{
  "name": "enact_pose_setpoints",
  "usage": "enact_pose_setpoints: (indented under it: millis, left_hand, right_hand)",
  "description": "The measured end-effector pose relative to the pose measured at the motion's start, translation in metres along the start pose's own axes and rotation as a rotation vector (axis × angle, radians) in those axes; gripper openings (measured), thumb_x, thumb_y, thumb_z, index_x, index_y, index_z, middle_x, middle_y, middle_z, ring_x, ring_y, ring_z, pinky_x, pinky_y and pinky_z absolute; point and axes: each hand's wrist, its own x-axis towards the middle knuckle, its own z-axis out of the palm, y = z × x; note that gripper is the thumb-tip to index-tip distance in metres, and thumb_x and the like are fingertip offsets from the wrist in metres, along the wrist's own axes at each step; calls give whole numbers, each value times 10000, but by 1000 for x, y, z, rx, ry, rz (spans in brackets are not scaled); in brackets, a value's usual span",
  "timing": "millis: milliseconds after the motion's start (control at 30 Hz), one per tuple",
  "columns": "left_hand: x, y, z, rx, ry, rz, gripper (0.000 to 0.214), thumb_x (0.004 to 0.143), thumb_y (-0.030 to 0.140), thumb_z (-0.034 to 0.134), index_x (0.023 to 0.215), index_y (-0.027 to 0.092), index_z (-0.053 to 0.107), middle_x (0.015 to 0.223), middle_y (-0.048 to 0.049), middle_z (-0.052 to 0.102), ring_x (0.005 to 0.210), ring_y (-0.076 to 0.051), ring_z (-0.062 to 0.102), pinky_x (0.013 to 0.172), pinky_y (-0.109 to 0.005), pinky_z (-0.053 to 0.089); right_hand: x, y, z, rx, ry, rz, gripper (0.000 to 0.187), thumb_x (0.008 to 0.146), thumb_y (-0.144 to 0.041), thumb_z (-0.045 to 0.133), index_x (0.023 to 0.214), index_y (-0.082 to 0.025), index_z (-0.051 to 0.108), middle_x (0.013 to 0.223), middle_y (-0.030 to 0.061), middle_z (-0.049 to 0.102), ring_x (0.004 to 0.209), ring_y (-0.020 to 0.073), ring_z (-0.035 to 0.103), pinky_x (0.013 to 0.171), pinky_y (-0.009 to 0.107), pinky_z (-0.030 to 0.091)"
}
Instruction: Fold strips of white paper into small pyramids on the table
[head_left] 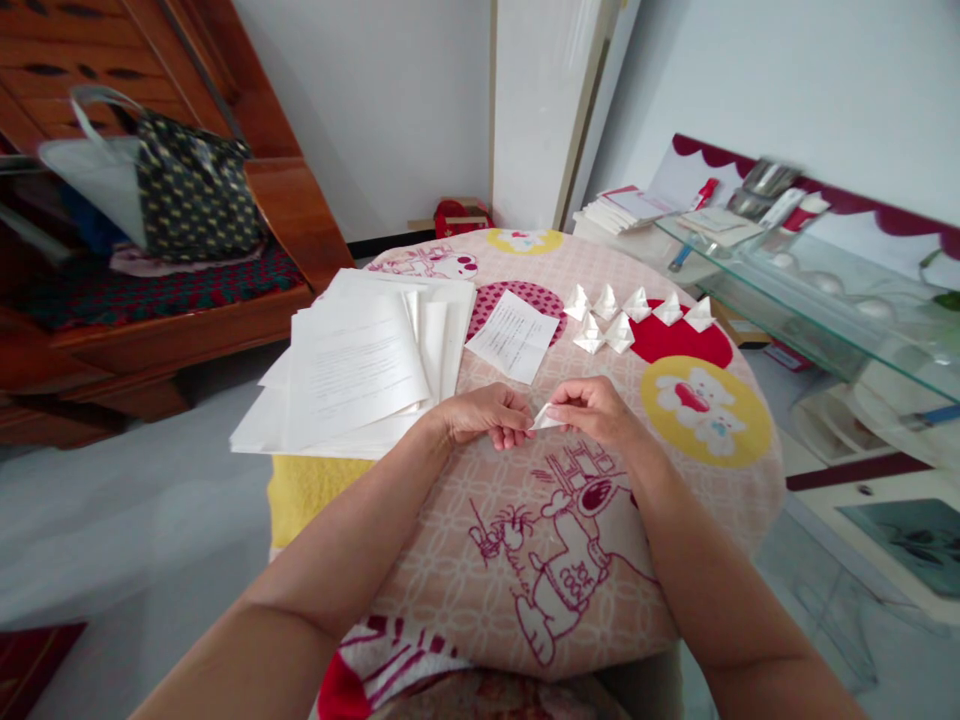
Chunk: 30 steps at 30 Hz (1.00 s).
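Note:
A small folded piece of white paper (547, 416) is pinched between both my hands above the patterned tablecloth. My left hand (491, 413) grips its left corner with curled fingers. On the other side, my right hand (591, 408) presses its right edge between thumb and fingers. Just beyond the hands lies a square sheet of printed paper (514, 336). Several folded white paper boats (606, 304) stand in two rows at the back right. To the left of my hands rests a pile of loose paper sheets (352, 370), some with printed text.
A round table (450, 560) bears the cloth with cartoon figures. Glass shelving (840, 310) with a metal pot (769, 180) and papers (622, 208) stands at the right. A wooden bench (277, 220) holding a patterned bag (195, 185) is at the left.

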Motion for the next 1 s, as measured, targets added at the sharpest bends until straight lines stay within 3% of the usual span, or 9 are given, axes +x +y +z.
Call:
enact_pose_setpoints:
  millis: [233, 400, 533, 800, 1000]
  left_hand:
    - [-1, 0, 0, 78, -12, -22, 155, 725, 250, 790, 700, 116, 716, 549, -3, 675, 445, -76, 587, 449, -163, 455]
    - [-1, 0, -1, -33, 66, 60, 197, 750, 276, 809, 812, 102, 740, 762, -94, 778, 632, -122, 711, 569, -195, 539]
    - [3, -2, 1, -129, 148, 100, 279, 753, 343, 815, 789, 83, 723, 731, -120, 768, 592, -132, 700, 529, -198, 530]
    - [5, 1, 8, -65, 226, 120, 208, 766, 261, 798, 722, 94, 681, 636, -59, 713, 523, -92, 636, 495, -180, 491]
    - [5, 4, 6, -15, 214, 178, 239, 793, 288, 810, 749, 110, 656, 595, -17, 680, 479, -72, 607, 461, -159, 463]
  right_hand:
    - [-1, 0, 2, -9, -36, 50, 209, 775, -362, 699, 687, -173, 678, 560, -11, 607, 498, 109, 539, 468, 226, 383]
    - [1, 7, 6, 145, 77, 160, 235, 736, -399, 727, 689, -175, 680, 546, 1, 625, 458, 115, 545, 405, 216, 368]
    - [3, 8, 8, 237, 146, 180, 234, 703, -388, 754, 666, -172, 673, 543, 4, 627, 433, 105, 528, 389, 215, 377]
    - [4, 2, 12, 268, 195, 187, 243, 679, -387, 778, 645, -173, 670, 528, 4, 626, 429, 108, 537, 395, 219, 403]
    - [4, 4, 9, 380, 181, 186, 246, 677, -389, 784, 647, -175, 666, 518, 9, 636, 420, 115, 535, 408, 233, 417]
